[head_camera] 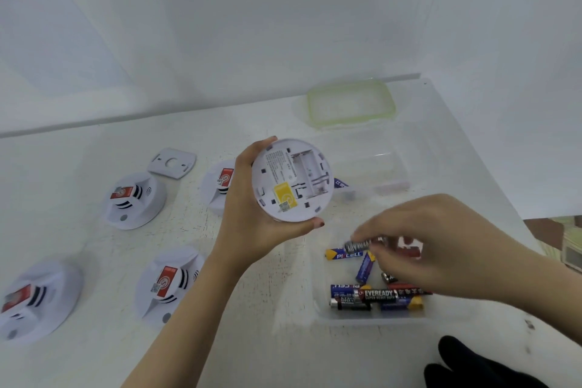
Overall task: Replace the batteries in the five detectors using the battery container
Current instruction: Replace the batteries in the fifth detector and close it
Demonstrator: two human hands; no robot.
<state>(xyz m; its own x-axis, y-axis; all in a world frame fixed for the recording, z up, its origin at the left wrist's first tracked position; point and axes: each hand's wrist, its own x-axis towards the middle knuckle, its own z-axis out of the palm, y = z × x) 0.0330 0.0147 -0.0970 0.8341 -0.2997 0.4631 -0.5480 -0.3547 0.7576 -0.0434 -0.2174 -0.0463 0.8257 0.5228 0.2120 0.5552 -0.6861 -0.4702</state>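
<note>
Step in hand: fetching a fresh cell for the detector (291, 179) now being serviced. All places given rel. to that unit.

Left hand (252, 214) cups the detector from its left and below, fingers wrapped round the rim, underside turned up toward the camera. Battery bay (310, 175) open and appears empty; yellow label sits at its lower left.

Right hand (419, 239) is lower right of the unit, over the clear battery container (371, 315). Fingertips pinch one silver-black battery (362, 244), held roughly level, just above the loose cells; blur prevents a finer read of the grip. Approx. eight or nine more cells lie in the container, mixed blue and black-red.

Other four detectors: one (217, 186) directly behind the left hand, part hidden; one (135, 198) further left; one (170, 280) lower left; one (34, 296) far lower left. All rest dome-up on the counter (94, 356). A cover plate (172, 162) lies upper left. A second clear tub (371, 167) sits just right, with a green-rimmed lid (351, 102) beyond it.

Judgement: early in the job; no sign the other four are opened.

Next move calls for bringing the cell up to the bay, matching polarity to the spring end, and pressing it flat while the left hand steadies the unit.
</note>
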